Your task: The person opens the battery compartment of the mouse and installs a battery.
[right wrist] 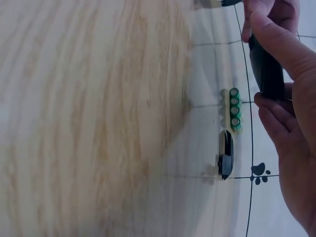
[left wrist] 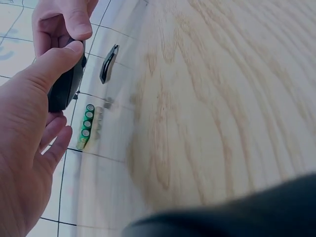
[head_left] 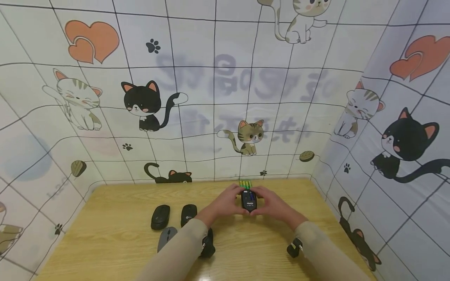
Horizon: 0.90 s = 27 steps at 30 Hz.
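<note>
A black computer mouse (head_left: 249,200) is held with its underside up, showing a pale label and a blue patch. My left hand (head_left: 228,202) grips its left side, thumb at the near end and fingers toward the far end. From the right, my right hand (head_left: 272,203) grips it the same way. The mouse's side (left wrist: 69,84) shows in the left wrist view, above the tabletop. Just beyond the hands stand several green batteries (right wrist: 235,108) in a row. Beside them lies a thin black curved piece (right wrist: 226,155), hidden behind my right hand in the head view.
On the left of the wooden table (head_left: 116,218) lie a black mouse (head_left: 160,217), a second black mouse (head_left: 188,212) and a grey mouse (head_left: 166,237), the latter two partly covered by my left sleeve. A cat-patterned cloth wall (head_left: 197,156) rises behind the table's far edge.
</note>
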Each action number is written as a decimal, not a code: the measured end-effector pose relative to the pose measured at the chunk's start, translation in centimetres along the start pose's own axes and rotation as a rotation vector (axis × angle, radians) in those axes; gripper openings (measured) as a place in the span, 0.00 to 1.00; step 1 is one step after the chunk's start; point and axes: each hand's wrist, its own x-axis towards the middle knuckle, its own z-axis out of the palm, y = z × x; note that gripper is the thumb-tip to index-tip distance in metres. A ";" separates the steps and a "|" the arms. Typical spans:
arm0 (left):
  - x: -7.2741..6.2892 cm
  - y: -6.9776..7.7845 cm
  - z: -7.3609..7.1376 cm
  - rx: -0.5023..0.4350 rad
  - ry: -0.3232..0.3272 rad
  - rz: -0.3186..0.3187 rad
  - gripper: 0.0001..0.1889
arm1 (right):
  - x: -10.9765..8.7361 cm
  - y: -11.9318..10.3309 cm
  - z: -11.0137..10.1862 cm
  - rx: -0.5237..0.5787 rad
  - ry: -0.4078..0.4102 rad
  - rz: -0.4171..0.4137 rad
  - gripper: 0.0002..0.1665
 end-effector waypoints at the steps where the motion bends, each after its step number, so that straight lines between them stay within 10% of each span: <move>1: 0.1 0.0 0.1 0.005 -0.002 -0.003 0.49 | 0.0 0.1 0.0 0.009 -0.006 0.003 0.57; 27: 2.1 -0.7 2.3 0.035 -0.036 -0.079 0.47 | 0.8 2.2 0.0 -0.130 -0.037 0.018 0.57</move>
